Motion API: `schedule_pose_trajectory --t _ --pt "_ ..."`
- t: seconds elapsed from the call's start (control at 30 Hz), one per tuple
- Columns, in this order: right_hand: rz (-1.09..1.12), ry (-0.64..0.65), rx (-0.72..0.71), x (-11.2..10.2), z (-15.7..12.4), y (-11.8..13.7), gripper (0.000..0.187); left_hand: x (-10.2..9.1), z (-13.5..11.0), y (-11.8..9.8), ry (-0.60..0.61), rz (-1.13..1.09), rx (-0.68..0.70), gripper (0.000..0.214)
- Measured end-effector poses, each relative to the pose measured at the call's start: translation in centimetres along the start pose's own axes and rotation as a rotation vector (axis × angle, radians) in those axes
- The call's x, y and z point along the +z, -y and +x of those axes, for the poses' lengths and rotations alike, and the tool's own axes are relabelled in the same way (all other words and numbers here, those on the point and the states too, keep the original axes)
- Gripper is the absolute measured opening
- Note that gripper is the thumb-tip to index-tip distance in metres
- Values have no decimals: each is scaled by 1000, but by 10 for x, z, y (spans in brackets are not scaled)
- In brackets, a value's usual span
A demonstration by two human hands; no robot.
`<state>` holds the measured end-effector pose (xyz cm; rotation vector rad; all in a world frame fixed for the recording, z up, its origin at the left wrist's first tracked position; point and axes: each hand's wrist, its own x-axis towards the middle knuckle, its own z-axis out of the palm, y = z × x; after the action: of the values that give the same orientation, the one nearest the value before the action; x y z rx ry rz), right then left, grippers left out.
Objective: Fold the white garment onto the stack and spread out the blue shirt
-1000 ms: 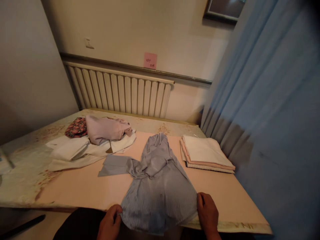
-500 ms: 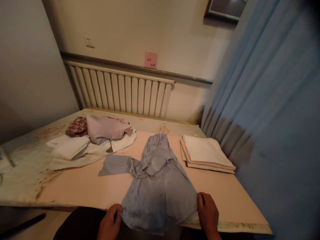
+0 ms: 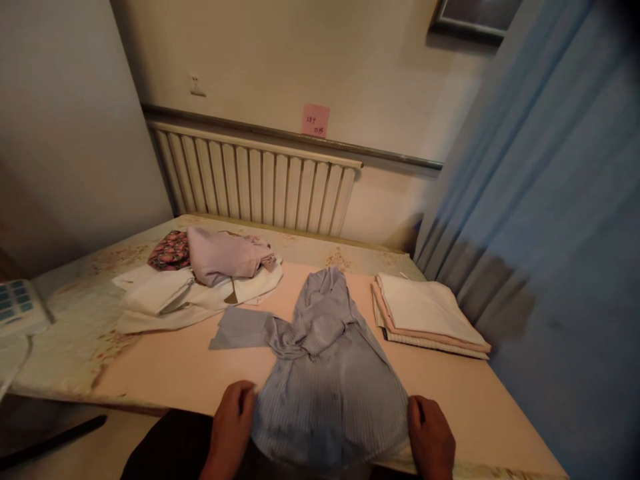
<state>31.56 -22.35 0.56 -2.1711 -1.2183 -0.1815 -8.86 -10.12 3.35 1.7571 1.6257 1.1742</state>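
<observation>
A grey-blue striped shirt (image 3: 335, 387) lies on the pink cloth, its hem toward me and hanging over the table's front edge. One sleeve stretches out to the left; the upper part is bunched. My left hand (image 3: 234, 417) is closed on the shirt's left side edge, near the hem. On the opposite edge, my right hand (image 3: 431, 432) is closed with the fabric pinched between its fingers. Both fingertips are partly hidden by the hands themselves.
Right of the shirt sits a stack of folded clothes (image 3: 430, 310), beside a blue curtain (image 3: 550, 267). A loose heap of clothes (image 3: 225, 257) lies at the back left. A white device with blue keys (image 3: 20, 307) stands at the far left. Behind the table is a radiator (image 3: 260, 180).
The view has turned slightly left, so the scene sits further right and the white device shows more. My left hand has moved a little up along the shirt's edge.
</observation>
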Motion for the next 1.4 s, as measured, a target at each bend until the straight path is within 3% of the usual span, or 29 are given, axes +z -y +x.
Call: schedule_pose_trajectory --t 0.1,0.23,0.33,0.47,0.53,0.63,0.8,0.9,1.03,1.2,1.27,1.4 --pt "0 18 42 2 -1 -1 35 9 38 -16 -22 -12 -1 21" --pt "38 34 76 3 1 -2 37 29 92 -31 -36 41 117 17" --pt "86 102 157 -1 9 -6 40 42 118 -26 -7 56 182 19" --pt "104 190 249 -10 33 3 41 50 129 -2 47 57 187 21" --pt "117 182 192 -10 48 26 39 52 132 6 116 111 194 28" --pt "207 237 4 2 70 86 34 54 140 9 214 227 199 43" --pt "310 349 -344 51 89 203 23 49 157 1 330 378 174 50" --pt "285 457 -503 78 87 255 27 43 161 0 335 325 134 34" --pt "288 494 -576 100 77 292 43 37 166 2 305 193 105 16" --pt "387 437 -544 108 66 302 56 27 183 1 262 -67 73 16" --pt "406 425 -502 109 63 303 61 21 186 -2 320 -412 27 22" --pt "457 370 -452 104 60 310 70 10 182 -9 640 -1290 -142 31"
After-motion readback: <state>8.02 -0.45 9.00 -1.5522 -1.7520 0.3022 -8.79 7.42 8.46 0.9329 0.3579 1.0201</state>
